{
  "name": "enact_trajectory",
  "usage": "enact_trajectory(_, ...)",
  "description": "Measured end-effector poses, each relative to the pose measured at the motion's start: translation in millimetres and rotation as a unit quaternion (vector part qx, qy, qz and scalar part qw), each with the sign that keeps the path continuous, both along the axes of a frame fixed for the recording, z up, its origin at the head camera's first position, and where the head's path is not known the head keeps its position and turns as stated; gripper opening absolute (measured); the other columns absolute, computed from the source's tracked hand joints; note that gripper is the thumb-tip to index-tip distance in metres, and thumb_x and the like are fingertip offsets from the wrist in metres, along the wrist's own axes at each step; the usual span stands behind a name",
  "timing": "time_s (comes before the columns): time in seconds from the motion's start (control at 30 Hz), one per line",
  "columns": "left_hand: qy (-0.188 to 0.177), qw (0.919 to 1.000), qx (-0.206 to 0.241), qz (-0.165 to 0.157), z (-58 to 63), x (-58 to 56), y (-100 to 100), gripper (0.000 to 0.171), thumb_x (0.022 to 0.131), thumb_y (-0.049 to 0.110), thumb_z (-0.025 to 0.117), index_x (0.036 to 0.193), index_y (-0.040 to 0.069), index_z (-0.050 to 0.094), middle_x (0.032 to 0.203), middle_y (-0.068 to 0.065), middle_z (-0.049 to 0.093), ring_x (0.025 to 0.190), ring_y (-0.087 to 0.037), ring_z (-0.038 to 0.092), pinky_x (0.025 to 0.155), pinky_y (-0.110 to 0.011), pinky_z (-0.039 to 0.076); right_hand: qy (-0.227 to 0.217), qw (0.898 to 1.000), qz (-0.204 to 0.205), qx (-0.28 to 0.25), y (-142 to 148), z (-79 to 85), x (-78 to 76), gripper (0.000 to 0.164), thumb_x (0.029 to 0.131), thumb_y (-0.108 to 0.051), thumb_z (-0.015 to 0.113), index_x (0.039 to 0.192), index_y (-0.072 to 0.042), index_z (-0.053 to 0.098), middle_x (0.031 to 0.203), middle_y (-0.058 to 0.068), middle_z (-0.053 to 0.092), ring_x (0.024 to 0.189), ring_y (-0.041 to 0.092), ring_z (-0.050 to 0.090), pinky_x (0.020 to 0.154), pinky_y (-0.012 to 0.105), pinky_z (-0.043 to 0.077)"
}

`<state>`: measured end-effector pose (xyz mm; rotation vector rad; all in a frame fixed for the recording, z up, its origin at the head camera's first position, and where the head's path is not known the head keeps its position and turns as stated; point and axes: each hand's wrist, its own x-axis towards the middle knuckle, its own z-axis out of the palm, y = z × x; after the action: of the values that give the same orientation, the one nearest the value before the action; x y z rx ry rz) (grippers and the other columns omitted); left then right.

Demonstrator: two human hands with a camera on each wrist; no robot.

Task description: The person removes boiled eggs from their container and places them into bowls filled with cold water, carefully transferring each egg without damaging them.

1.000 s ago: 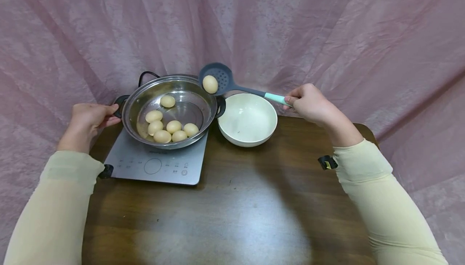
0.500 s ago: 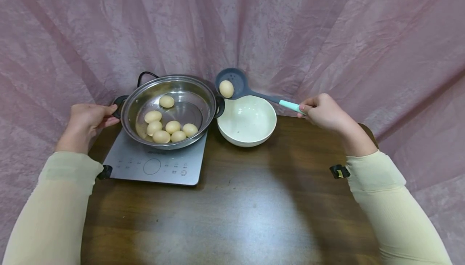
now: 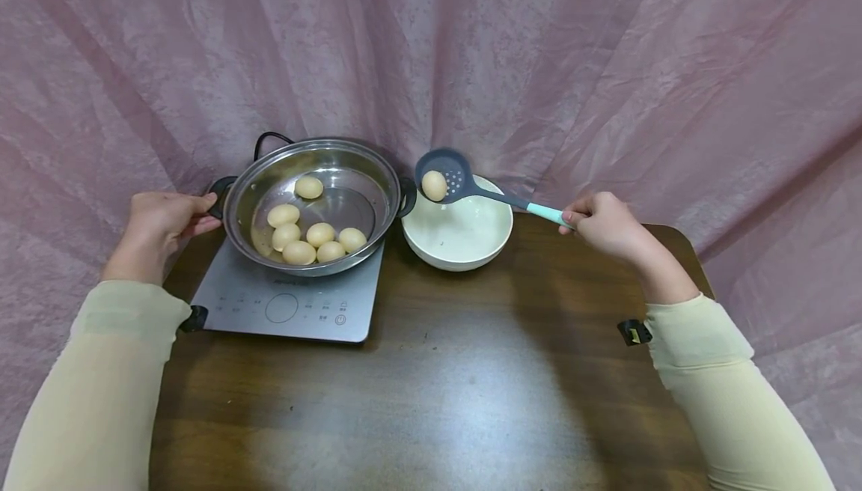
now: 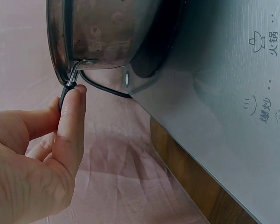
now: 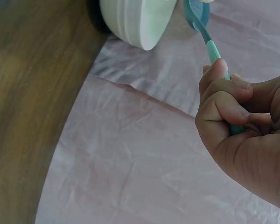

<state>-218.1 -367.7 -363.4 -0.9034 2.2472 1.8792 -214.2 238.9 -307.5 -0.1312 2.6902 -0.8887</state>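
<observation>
My right hand (image 3: 602, 225) grips the mint handle of a grey slotted skimmer (image 3: 458, 174). One egg (image 3: 434, 185) rides in the skimmer's head, which overlaps the back left of a white bowl (image 3: 461, 240) in the head view. In the right wrist view the fingers (image 5: 224, 105) curl round the handle, and the bowl (image 5: 137, 21) lies beyond. My left hand (image 3: 164, 221) pinches the black left handle of a steel pot (image 3: 350, 177); the left wrist view shows thumb and fingers on that handle (image 4: 65, 95). Several eggs (image 3: 299, 253) lie in shallow water inside the pot.
The pot stands on a silver induction cooker (image 3: 289, 307) at the left of a brown wooden table (image 3: 431, 401). A black cord (image 3: 269, 137) loops behind the pot. A pink curtain (image 3: 431, 42) hangs right behind the table.
My right hand has moved the skimmer with its egg rightward from above the pot's right rim, then lowered it over the bowl. The left hand keeps its hold on the pot handle.
</observation>
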Motion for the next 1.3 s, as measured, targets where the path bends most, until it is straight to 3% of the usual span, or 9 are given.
enact_trajectory(0.1, -0.005, 1.0, -0.008, 0.0, 1.1, -0.6, 1, 0.025, 0.085, 0.021, 0.069, 0.061, 0.022, 0.069, 0.06, 0.002, 0.064, 0.056, -0.012, 0.068, 0.059, -0.025, 0.06, 0.016, 1.0, 0.008, 0.026, 1, -5.2, 0.8, 0.033, 0.1, -0.027, 0.046, 0.102, -0.002, 0.067, 0.091, 0.009, 0.065, 0.062, 0.015, 0.035, 0.05, 0.026, 0.031)
enact_trajectory(0.2, -0.002, 0.9998, -0.017, -0.001, 1.6, -1.2, 1, 0.023, 0.085, 0.023, 0.068, 0.062, 0.023, 0.069, 0.059, 0.002, 0.064, 0.057, -0.012, 0.068, 0.059, -0.026, 0.06, 0.026, 0.999, 0.006, 0.038, 0, -10.4, 0.9, 0.031, 0.099, -0.025, 0.046, 0.099, -0.003, 0.068, 0.096, 0.012, 0.066, 0.063, 0.017, 0.036, 0.05, 0.027, 0.032)
enact_trajectory(0.43, -0.009, 0.9996, -0.026, -0.004, 3.4, -1.1, 2, 0.024, 0.086, 0.025, 0.068, 0.062, 0.023, 0.068, 0.059, 0.002, 0.065, 0.058, -0.012, 0.069, 0.06, -0.025, 0.06, 0.062, 0.996, 0.016, 0.067, -5, -20.0, 3.2, 0.024, 0.096, -0.015, 0.048, 0.088, -0.005, 0.069, 0.084, 0.01, 0.065, 0.057, 0.016, 0.04, 0.047, 0.025, 0.034)
enact_trajectory(0.7, -0.015, 0.9997, -0.02, 0.002, 3.6, -0.6, 2, 0.025, 0.086, 0.022, 0.068, 0.061, 0.021, 0.068, 0.059, 0.001, 0.065, 0.057, -0.012, 0.068, 0.059, -0.025, 0.06, 0.099, 0.989, 0.022, 0.107, -11, -28.2, 7.4, 0.02, 0.095, -0.015, 0.051, 0.084, -0.008, 0.067, 0.077, 0.005, 0.064, 0.066, 0.021, 0.05, 0.054, 0.028, 0.04)
enact_trajectory(1.0, -0.017, 0.9998, -0.013, 0.001, -0.2, -1.3, 0, 0.025, 0.085, 0.022, 0.069, 0.06, 0.022, 0.068, 0.059, 0.002, 0.065, 0.056, -0.011, 0.068, 0.06, -0.025, 0.06, 0.193, 0.966, 0.047, 0.168, -20, -34.5, 11.1, 0.024, 0.092, -0.009, 0.053, 0.068, -0.01, 0.054, 0.06, 0.004, 0.045, 0.06, 0.023, 0.044, 0.051, 0.031, 0.035)
enact_trajectory(1.3, -0.013, 0.9999, -0.01, 0.0, -0.6, -1.3, 0, 0.025, 0.085, 0.02, 0.069, 0.06, 0.021, 0.069, 0.059, 0.002, 0.064, 0.056, -0.012, 0.068, 0.063, -0.027, 0.06, 0.277, 0.94, 0.074, 0.183, -23, -36.1, 10.9, 0.014, 0.087, -0.003, 0.057, 0.074, -0.003, 0.058, 0.065, 0.01, 0.056, 0.062, 0.03, 0.055, 0.055, 0.043, 0.046)
